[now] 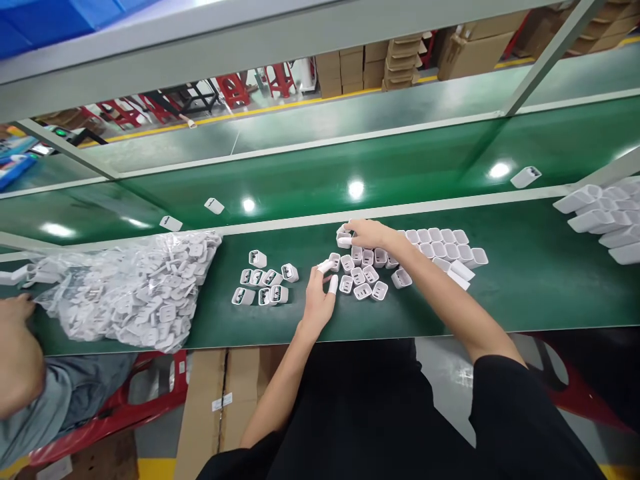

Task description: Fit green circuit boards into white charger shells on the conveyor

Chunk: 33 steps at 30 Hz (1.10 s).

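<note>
White finger cots cover some fingertips of both my hands. My right hand [371,235] reaches to the back of the group, its thumb and finger closed round a white charger housing [343,238]. Nearer the front, my left hand [318,297] has its thumb and forefinger apart. Its forefinger is at the edge of another housing [335,261]; whether it touches is hard to tell. Several upright housings with slots in their ends [371,274] stand to the right of that hand. Behind my right forearm are rows of open, hollow white shells [451,251].
On the left, several housings with dark insides [257,277] stand loosely. Beyond them lies a clear bag of small white parts [150,293], with another person's arm [20,353] beside it. More white shells [617,217] are stacked far right. A moving-belt-like green surface [300,183] runs behind a pale rail.
</note>
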Each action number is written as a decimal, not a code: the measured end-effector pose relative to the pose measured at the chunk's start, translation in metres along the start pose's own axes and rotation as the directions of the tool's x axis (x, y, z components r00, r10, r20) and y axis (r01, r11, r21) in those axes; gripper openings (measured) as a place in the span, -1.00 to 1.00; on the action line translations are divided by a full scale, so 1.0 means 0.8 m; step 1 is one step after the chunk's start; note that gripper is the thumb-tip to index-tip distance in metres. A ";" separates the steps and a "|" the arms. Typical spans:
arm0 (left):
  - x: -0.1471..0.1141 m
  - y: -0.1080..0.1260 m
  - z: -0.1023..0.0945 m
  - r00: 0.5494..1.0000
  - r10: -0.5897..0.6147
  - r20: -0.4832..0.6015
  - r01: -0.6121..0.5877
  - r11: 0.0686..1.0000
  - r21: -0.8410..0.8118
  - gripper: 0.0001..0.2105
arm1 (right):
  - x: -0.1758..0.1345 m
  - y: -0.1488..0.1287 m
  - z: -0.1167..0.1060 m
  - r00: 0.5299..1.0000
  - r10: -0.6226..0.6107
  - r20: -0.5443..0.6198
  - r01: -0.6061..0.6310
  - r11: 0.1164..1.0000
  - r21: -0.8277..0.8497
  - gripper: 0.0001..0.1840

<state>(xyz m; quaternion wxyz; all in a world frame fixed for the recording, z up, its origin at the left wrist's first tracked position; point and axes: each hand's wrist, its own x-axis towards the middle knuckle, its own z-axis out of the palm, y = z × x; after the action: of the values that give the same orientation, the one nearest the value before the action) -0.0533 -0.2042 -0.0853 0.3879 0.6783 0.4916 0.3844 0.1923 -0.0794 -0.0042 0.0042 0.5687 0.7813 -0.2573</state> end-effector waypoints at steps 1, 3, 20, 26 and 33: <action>0.007 -0.001 0.000 1.000 0.007 0.012 -0.007 1.000 0.029 -0.66 | 0.000 -0.001 0.000 1.000 0.007 0.007 -0.007 1.000 0.009 -0.51; 0.020 -0.002 -0.001 1.000 0.014 0.018 -0.015 0.998 0.069 -0.69 | -0.002 -0.003 -0.002 0.999 0.025 0.022 -0.026 0.999 0.020 -0.52; 0.038 -0.035 0.019 0.988 -0.124 -0.092 0.113 0.987 -0.117 -0.61 | -0.001 -0.003 -0.001 1.000 0.016 -0.001 -0.017 0.999 -0.034 -0.49; 0.046 -0.044 0.018 0.987 -0.136 -0.084 0.122 0.981 -0.149 -0.53 | 0.003 -0.007 -0.004 0.999 0.031 -0.015 -0.033 0.987 -0.155 -0.60; 0.054 -0.052 0.014 0.982 -0.170 -0.078 0.156 0.974 -0.161 -0.47 | 0.002 -0.016 0.001 0.998 0.025 -0.062 -0.037 0.980 -0.194 -0.68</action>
<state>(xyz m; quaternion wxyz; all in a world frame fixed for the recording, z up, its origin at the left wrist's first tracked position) -0.0486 -0.1553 -0.1212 0.4465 0.5851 0.5318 0.4189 0.1800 -0.0814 0.0001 0.0406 0.5850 0.7936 -0.1622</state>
